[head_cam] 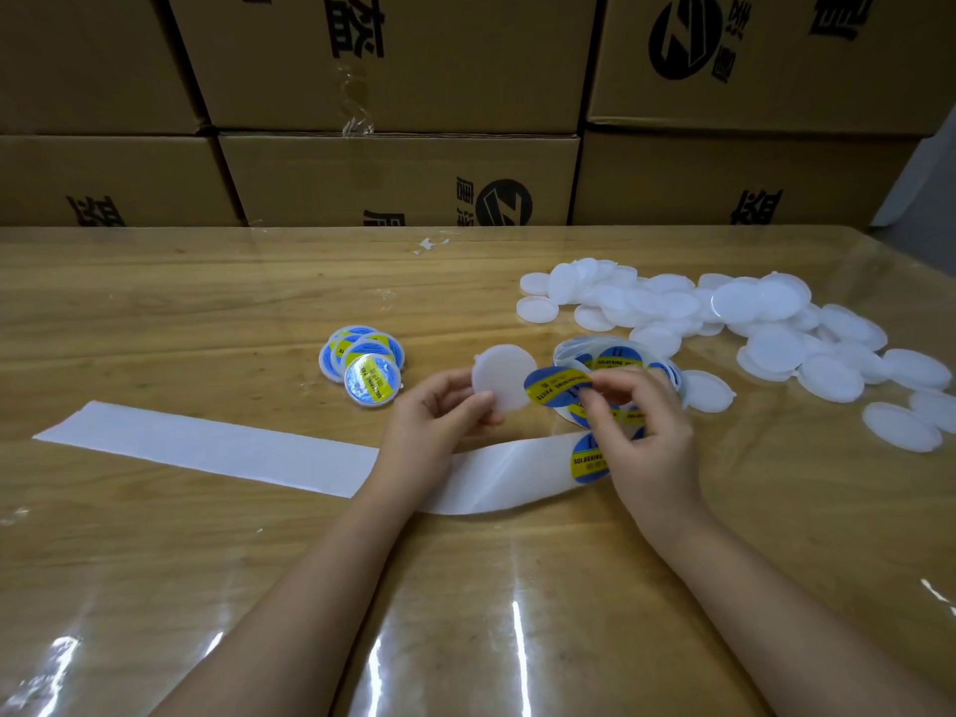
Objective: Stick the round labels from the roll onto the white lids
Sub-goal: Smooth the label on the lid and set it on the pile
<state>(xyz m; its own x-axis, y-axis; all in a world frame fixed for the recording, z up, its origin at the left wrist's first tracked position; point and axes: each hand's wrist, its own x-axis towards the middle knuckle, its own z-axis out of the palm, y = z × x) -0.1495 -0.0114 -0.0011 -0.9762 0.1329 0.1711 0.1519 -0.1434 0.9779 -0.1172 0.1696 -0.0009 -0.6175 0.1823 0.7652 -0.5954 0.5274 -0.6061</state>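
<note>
My left hand (439, 411) pinches a bare white lid (502, 372) by its lower edge and holds it tilted above the table. My right hand (639, 421) pinches a round blue and yellow label (553, 386) right beside the lid, its left edge overlapping the lid's rim. The label roll (610, 357) lies just behind my right hand. Its white backing strip (217, 450) trails leftward under my wrists, with one label (589, 460) still on it. Several labelled lids (364, 362) are stacked to the left. A heap of plain white lids (724, 318) lies at the right.
The wooden table (155, 313) is covered with a glossy clear sheet. Stacked cardboard boxes (398, 178) form a wall along the far edge. A small scrap of clear film (429, 244) lies near the back edge of the table.
</note>
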